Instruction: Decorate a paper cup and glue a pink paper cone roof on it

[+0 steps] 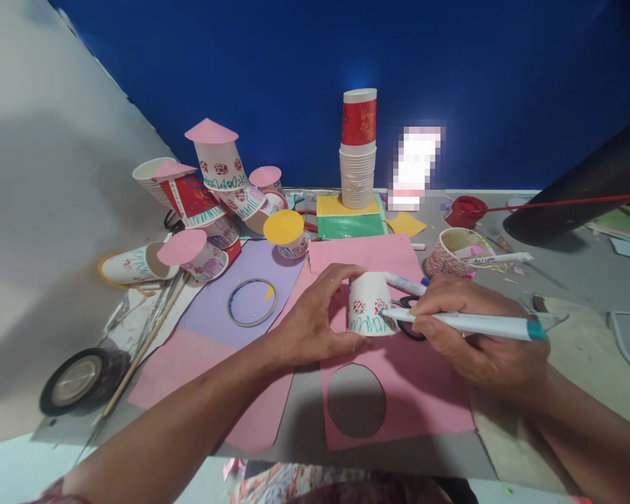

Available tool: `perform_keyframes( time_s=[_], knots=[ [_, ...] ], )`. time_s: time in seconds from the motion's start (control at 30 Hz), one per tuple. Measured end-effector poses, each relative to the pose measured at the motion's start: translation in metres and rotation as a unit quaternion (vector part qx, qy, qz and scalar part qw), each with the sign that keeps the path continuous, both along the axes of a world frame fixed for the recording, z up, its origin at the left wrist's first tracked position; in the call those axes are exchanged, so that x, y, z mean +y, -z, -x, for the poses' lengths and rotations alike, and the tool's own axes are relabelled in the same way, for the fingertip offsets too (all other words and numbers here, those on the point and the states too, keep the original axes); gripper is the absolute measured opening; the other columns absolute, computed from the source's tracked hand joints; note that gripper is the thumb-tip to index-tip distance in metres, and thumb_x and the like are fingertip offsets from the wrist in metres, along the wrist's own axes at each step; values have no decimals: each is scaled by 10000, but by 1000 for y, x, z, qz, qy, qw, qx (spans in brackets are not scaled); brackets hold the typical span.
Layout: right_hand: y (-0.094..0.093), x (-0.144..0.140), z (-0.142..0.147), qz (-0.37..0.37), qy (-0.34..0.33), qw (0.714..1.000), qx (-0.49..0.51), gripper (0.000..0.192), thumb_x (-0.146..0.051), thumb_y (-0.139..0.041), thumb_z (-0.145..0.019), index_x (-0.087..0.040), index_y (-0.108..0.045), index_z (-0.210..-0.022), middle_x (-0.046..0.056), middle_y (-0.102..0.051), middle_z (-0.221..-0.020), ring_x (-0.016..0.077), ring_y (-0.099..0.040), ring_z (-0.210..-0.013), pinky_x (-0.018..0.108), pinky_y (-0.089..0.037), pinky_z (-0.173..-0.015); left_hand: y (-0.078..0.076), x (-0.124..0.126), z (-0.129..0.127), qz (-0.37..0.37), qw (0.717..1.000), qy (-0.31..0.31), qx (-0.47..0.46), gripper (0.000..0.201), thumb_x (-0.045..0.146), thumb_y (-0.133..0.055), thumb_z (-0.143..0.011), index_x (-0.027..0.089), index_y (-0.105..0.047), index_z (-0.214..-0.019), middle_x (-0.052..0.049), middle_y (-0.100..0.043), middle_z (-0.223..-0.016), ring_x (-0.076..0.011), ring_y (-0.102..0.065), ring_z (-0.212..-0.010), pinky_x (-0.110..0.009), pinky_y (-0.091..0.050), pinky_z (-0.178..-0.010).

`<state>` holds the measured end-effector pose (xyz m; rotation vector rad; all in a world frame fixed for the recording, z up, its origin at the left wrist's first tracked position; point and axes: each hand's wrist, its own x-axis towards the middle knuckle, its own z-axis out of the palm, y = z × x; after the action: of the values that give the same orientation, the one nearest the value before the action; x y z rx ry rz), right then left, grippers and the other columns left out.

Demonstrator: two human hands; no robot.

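Note:
A white paper cup (366, 294) stands upside down on pink paper, with red flower dots and teal grass strokes drawn near its rim. My left hand (315, 318) grips this cup from the left, thumb low and fingers behind the top. In my right hand (483, 343) is a white marker (477, 325) with a teal end, its tip touching the cup beside the right flower. Dark-handled scissors (410, 329) lie partly hidden behind the marker. Another white marker (405, 283) with a blue end rests just behind the cup.
Decorated cups with pink paper cone roofs (211, 131) crowd the left. A tall cup stack (358, 175) rises at the back. A tape ring (252, 302) lies on purple paper, and a black tape roll (76, 385) at front left. A patterned cup (444, 259) sits right.

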<state>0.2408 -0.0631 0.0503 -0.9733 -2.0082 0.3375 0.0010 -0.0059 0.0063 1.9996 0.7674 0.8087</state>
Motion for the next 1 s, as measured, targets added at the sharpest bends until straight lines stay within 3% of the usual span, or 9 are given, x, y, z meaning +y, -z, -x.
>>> perform_keyframes(
  time_s=[0.5, 1.0],
  knots=[
    [1, -1, -2, 10, 31, 999, 2, 140, -172, -628, -959, -289, -675, -897, 4, -716, -717, 203, -669, -629, 369, -520, -576, 1, -1, -1, -13, 1000, -8, 4, 754, 251, -839, -706, 264, -498, -1378, -92, -606, -1369, -289, -606, -1248, -476, -523, -1097],
    [0, -1, 0, 4, 12, 1000, 1, 164, -159, -632, -956, -320, -661, -958, 14, -731, -736, 232, -685, -638, 405, -539, -567, 1, -1, 1, -2, 1000, 2, 0, 773, 255, -829, -697, 283, -504, -1398, -94, -592, -1397, -315, -589, -1281, -517, -505, -1126]
  ],
)
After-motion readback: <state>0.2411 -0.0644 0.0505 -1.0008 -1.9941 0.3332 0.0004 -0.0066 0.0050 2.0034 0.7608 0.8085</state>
